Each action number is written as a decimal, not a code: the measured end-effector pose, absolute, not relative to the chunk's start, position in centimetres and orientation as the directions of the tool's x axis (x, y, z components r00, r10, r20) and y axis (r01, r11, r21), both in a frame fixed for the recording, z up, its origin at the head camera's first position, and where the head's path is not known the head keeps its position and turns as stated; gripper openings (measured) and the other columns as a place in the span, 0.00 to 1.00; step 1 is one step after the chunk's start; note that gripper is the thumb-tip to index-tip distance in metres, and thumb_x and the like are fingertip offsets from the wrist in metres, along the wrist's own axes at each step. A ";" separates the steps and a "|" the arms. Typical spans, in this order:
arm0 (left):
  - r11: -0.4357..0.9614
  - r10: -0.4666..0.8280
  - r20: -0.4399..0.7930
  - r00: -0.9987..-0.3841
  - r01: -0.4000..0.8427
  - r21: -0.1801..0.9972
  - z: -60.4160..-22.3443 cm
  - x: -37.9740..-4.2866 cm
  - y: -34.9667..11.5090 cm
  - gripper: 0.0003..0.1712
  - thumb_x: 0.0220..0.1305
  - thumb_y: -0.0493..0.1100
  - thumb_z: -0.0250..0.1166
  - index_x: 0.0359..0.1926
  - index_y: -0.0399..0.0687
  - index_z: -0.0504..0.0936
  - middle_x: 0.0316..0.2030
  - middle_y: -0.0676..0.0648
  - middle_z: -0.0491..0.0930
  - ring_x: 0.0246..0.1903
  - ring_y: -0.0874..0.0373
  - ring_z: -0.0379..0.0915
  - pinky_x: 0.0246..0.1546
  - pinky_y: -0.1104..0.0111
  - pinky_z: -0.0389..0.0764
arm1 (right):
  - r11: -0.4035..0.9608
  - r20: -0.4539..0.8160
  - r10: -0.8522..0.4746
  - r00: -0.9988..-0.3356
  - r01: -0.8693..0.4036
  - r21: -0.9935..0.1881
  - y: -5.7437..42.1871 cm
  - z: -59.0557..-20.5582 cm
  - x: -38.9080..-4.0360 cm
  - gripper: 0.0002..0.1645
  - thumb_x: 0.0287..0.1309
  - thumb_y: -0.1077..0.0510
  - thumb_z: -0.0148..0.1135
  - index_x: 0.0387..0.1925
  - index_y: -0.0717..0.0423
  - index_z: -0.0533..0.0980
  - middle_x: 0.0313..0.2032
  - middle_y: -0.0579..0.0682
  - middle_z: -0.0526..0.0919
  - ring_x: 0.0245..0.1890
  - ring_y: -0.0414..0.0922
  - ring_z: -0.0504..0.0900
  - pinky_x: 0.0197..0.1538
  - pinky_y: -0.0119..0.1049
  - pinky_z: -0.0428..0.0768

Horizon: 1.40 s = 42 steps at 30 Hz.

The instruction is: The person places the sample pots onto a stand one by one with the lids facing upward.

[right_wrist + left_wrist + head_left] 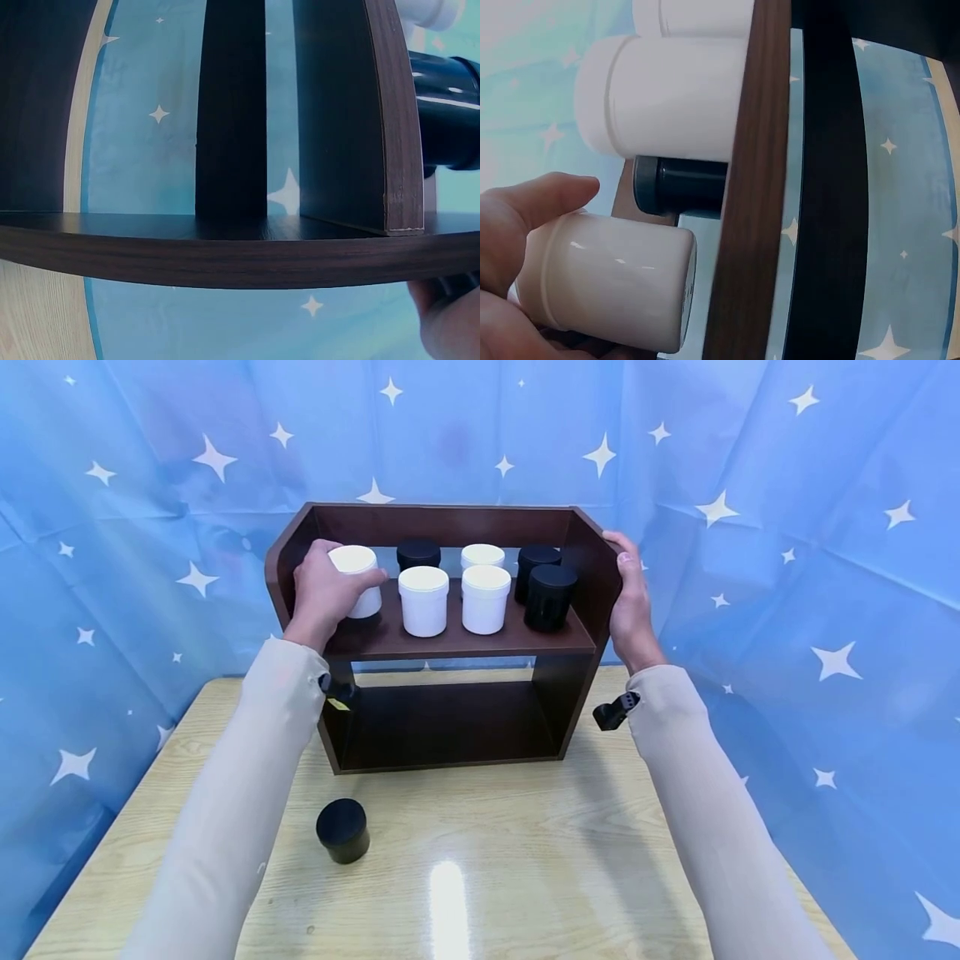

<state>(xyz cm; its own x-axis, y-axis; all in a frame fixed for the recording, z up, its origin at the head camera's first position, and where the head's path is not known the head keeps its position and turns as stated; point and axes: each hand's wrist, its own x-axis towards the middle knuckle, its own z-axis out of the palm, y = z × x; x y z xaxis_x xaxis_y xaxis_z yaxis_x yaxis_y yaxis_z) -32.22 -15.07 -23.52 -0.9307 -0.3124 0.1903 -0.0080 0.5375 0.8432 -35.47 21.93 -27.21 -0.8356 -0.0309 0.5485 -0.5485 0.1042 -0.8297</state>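
My left hand (322, 593) grips a white lidded jar (619, 277) at the left end of a dark brown two-tier shelf (450, 647). In the left wrist view the jar's base is apart from the shelf board. Beside it on the upper tier, white jars (424, 606) and black jars (551, 600) stand in two rows. My right hand (632, 606) holds the shelf's right side panel from outside, near its upper edge. Some of its fingers are hidden; in the right wrist view only part of the hand (454, 322) shows past the panel.
A black lidded jar (342, 832) stands on the wooden table (525, 860) in front of the shelf's left end. The lower tier (450, 722) lies below the jars. A blue curtain with white stars (787, 527) hangs behind and at the sides.
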 end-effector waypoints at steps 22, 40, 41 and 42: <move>0.560 -0.344 0.097 -0.934 -0.122 0.820 -24.3 -34.7 -14.8 0.47 0.62 0.55 0.69 0.73 0.45 0.56 0.70 0.39 0.64 0.69 0.46 0.64 0.68 0.54 0.72 | 0.148 0.525 -0.033 -0.851 -0.524 -0.839 21.0 -26.2 -32.8 0.30 0.78 0.46 0.24 0.74 0.45 0.59 0.72 0.54 0.60 0.67 0.52 0.63 0.69 0.51 0.66; 0.609 -0.355 0.127 -0.926 -0.126 0.783 -23.9 -36.2 -14.9 0.49 0.60 0.53 0.71 0.73 0.41 0.55 0.70 0.36 0.64 0.68 0.44 0.65 0.67 0.53 0.73 | 0.156 0.530 -0.038 -0.847 -0.528 -0.835 21.1 -25.8 -32.3 0.31 0.78 0.47 0.25 0.75 0.47 0.58 0.72 0.55 0.60 0.68 0.53 0.63 0.71 0.54 0.65; 0.611 -0.359 0.129 -0.925 -0.128 0.782 -23.9 -36.2 -15.0 0.50 0.60 0.53 0.71 0.73 0.41 0.55 0.70 0.36 0.63 0.69 0.44 0.64 0.67 0.53 0.73 | 0.154 0.531 -0.041 -0.847 -0.530 -0.834 21.0 -25.8 -32.3 0.31 0.78 0.47 0.25 0.75 0.48 0.57 0.72 0.56 0.60 0.68 0.53 0.63 0.71 0.55 0.65; 0.613 -0.360 0.132 -0.924 -0.127 0.780 -23.9 -36.3 -15.0 0.50 0.60 0.52 0.71 0.74 0.41 0.55 0.70 0.36 0.63 0.69 0.44 0.64 0.68 0.53 0.72 | 0.151 0.531 -0.044 -0.846 -0.531 -0.834 21.0 -25.7 -32.3 0.31 0.78 0.47 0.25 0.75 0.48 0.57 0.72 0.56 0.60 0.68 0.53 0.63 0.71 0.55 0.65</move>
